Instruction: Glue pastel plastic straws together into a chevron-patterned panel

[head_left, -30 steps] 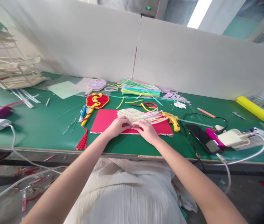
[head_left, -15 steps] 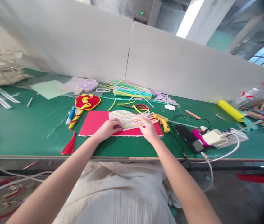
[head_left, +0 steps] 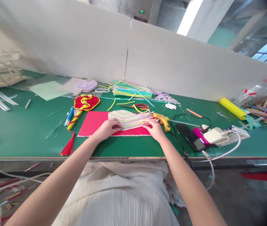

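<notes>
A striped pipe-cleaner piece (head_left: pixel 130 118) in pastel colours lies over a red board (head_left: pixel 91 122). Its left part bends to a point, and loose strip ends stretch to the right. My left hand (head_left: pixel 110 127) pinches the piece's lower left edge, thumb and fingers together. On the right, my right hand (head_left: pixel 154 128) has its thumb and fingertips closed on the strips near their loose ends. Just behind the piece are red-handled scissors (head_left: pixel 141 106), partly covered by a yellow strip. A yellow glue gun (head_left: pixel 163 121) rests beside my right hand.
A red and yellow fan-shaped ornament (head_left: pixel 86 102) with a tassel lies left of the board. Behind is a pile of coloured pipe cleaners (head_left: pixel 132 90). To the right are a black phone (head_left: pixel 190 136), a white charger (head_left: pixel 215 135), cables and a plastic bottle (head_left: pixel 253 92).
My right hand has slid slightly to the right along the strips. My left hand keeps its hold on the left edge. The whole view has shifted a little.
</notes>
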Motion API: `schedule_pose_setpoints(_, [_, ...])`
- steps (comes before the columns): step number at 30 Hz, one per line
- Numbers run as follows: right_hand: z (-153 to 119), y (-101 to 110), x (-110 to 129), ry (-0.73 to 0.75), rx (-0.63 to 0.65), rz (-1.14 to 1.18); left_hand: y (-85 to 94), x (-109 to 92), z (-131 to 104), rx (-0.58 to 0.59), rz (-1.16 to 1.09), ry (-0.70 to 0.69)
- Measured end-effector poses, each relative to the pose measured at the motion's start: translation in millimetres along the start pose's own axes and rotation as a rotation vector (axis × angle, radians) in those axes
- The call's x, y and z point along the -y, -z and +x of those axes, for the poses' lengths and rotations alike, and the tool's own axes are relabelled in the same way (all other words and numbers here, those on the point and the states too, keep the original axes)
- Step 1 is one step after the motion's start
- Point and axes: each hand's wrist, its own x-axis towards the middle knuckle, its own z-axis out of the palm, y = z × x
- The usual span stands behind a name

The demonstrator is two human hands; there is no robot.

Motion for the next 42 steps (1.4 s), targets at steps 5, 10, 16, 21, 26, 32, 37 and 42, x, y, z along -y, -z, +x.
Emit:
schedule_pose_setpoints(5, [1,0,2,-0.035,-0.012,0.004,0.2,-1,0,-0.01,0.004,0.004])
schedule_pose_setpoints(10, [0,0,3,-0.035,-0.014,-0.007,-0.7,0,0,-0.009,0.005,0.02])
schedule_pose_setpoints(16, [2,-2,4,-0.009,-0.026,-0.06,0.6,-1,0,0.003,-0.015,0.018])
schedule_pose_setpoints(21, [3,16,11,-0.054,-0.258,-0.288,-0.3,-2,0,-0.016,-0.032,0.051])
schedule_pose_setpoints(26, [-4,37,6,-0.518,-0.533,-0.71,-0.7,-6,-1,-0.134,0.018,0.086])
schedule_pose_setpoints(32, [-14,34,-12,-0.832,-0.422,-0.763,10.6,-4,-3,-0.447,0.216,0.305])
schedule_pose_setpoints(37, [-11,30,-15,-0.835,-0.385,-0.767,11.8,6,-6,-0.522,0.284,0.469])
schedule_pose_setpoints(42, [-8,28,-14,-0.854,-0.47,-0.767,5.7,10,-7,-0.449,0.328,0.495])
